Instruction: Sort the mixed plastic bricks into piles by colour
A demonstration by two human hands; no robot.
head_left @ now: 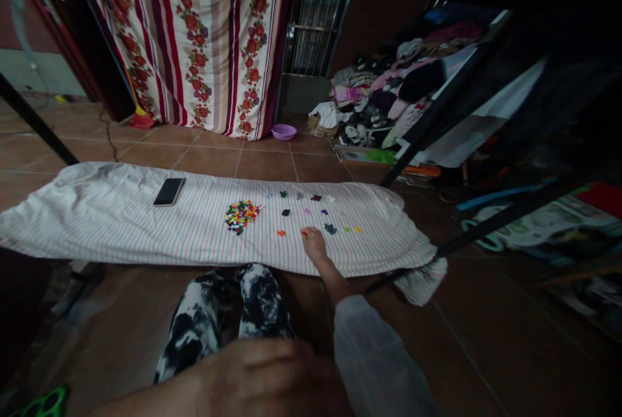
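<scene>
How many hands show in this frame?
2: the right hand at the striped cloth, beside a dark grey cluster; the left hand, blurred, at bottom centre, close to the camera.

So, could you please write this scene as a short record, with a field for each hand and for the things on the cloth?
Cloth: striped
Right hand: at a red piece; whether gripped is unclear
Left hand: blurred, close to the camera; its grip cannot be told
Pile: small pieces, many colours mixed
Groups: small, set apart, spread about the right hand
Phone: lying flat, left of the pile
</scene>
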